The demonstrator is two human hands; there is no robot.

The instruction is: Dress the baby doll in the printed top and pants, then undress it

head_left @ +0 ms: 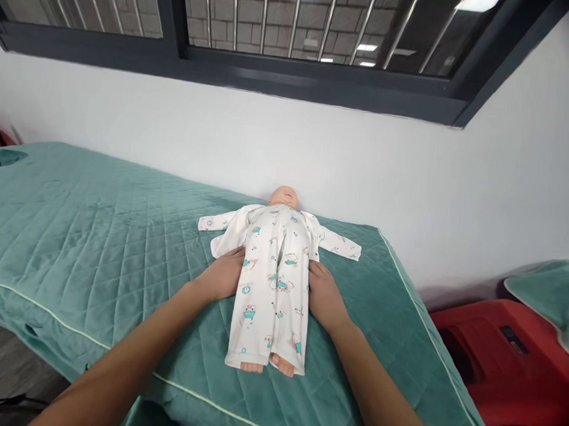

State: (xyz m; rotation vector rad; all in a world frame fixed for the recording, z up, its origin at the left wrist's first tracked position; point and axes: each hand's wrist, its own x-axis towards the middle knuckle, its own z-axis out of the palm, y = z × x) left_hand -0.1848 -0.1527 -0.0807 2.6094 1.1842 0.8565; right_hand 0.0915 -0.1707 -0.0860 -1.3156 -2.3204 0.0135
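A doll [284, 197] lies on its back on a green bed [135, 210], head at 12 o'clock and toes [252, 367] at 6 o'clock. White pants [255, 288] with little pictures cover its front and legs, and a white shirt [339, 243] has sleeves pointing out to about 10 and 2 o'clock. The left hand [220, 276] touches the pants' side at 9 o'clock and the right hand [326, 296] at 3 o'clock. The fingers are bent, but I cannot tell if either grip is pinching cloth. The pants look soft, light and floppy, so they should wrinkle easily; both side edges seem good places to hold. The doll looks smooth and firmer, maybe heavier, so its middle would be best held with two hands.
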